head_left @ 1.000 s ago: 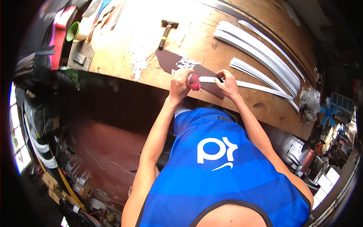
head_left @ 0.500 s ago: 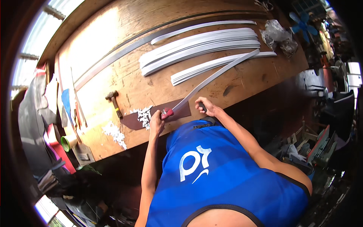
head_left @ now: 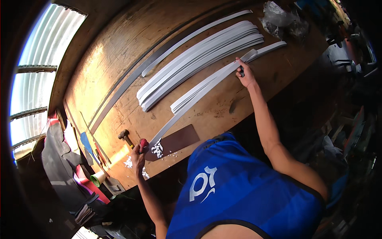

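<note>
My left hand is closed round a small red object whose kind I cannot make out, at the lower end of a long white strip. The strip slants up to the right across a small stack of white strips. My right hand is near the strip's far end, its fingertips at the strip's edge. A short dark handle sits in its curled fingers; the rest of that tool is hidden. A brown rectangular sheet with white clippings on it lies beside my left hand.
A hammer lies just beyond my left hand. A large bundle of white strips, a single white strip and a grey flat bar lie farther back. Crumpled clear plastic is at the far right of the wooden table.
My right hand has moved away and to the right, up to the strip's far end. My left hand has moved left with the red object, and the strip has shifted with it. The view has turned.
</note>
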`<state>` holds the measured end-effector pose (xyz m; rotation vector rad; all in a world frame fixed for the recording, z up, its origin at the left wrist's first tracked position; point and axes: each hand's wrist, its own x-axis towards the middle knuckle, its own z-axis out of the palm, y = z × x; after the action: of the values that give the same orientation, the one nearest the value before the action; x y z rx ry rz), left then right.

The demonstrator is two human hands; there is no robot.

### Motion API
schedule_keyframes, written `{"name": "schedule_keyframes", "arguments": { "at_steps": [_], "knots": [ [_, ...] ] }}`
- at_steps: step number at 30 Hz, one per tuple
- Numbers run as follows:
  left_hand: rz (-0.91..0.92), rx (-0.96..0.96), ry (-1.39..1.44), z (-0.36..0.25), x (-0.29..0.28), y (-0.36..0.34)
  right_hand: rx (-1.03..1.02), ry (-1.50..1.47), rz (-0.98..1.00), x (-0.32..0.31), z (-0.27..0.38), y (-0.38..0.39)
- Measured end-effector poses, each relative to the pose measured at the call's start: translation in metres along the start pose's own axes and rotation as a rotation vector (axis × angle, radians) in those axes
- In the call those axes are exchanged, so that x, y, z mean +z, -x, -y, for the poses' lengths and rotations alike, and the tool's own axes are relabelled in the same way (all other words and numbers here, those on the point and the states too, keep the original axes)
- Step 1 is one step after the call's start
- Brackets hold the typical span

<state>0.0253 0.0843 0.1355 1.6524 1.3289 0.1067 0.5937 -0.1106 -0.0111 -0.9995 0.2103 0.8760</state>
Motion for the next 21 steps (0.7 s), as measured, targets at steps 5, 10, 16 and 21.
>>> {"name": "schedule_keyframes", "arguments": {
  "at_steps": [5,10,16,21],
  "knots": [
    [-0.089,0.117,-0.084,0.015,-0.017,-0.063,-0.254,0.182,-0.082,0.014,0.096,-0.044],
    [-0.053,0.235,0.014,-0.063,0.012,-0.124,-0.325,0.218,-0.068,0.010,0.148,-0.086],
    [-0.077,0.149,-0.218,-0.062,0.028,-0.192,-0.081,0.617,-0.324,-0.024,0.121,-0.134],
    [-0.127,0.165,-0.218,-0.026,0.035,-0.219,-0.367,0.724,-0.290,-0.018,0.069,-0.094]
  ]
}}
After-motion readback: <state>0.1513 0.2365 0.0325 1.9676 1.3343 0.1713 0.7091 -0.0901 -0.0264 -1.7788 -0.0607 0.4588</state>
